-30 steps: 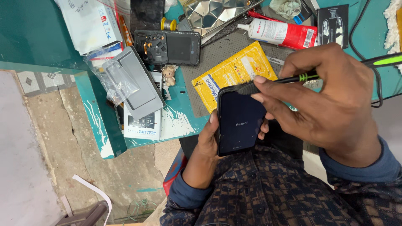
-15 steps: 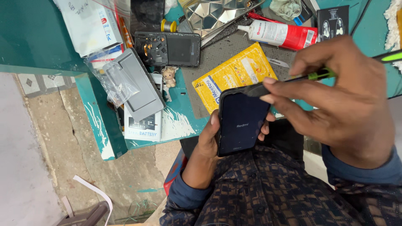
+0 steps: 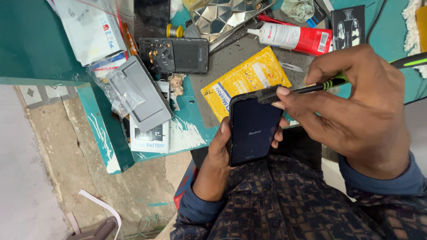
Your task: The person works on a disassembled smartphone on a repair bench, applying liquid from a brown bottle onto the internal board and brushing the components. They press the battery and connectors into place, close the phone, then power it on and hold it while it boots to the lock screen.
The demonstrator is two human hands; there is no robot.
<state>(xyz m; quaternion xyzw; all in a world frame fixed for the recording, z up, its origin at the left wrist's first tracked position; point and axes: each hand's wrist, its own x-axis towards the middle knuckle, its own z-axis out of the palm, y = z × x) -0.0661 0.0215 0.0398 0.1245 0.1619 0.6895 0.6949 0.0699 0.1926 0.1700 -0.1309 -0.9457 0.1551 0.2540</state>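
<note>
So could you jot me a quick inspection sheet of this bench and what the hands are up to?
Surface: teal worktable with white paint smears and a grey mat.
Job's things: dark phone; brush with black and green handle, bristles at its top edge.
Clutter: yellow packet, red and white tube, opened phone body, grey case, plastic bags.
Hands: left hand grips the phone; right hand holds the brush.
Cables: a thin dark one, top right.
Surroundings: worn concrete floor.
</note>
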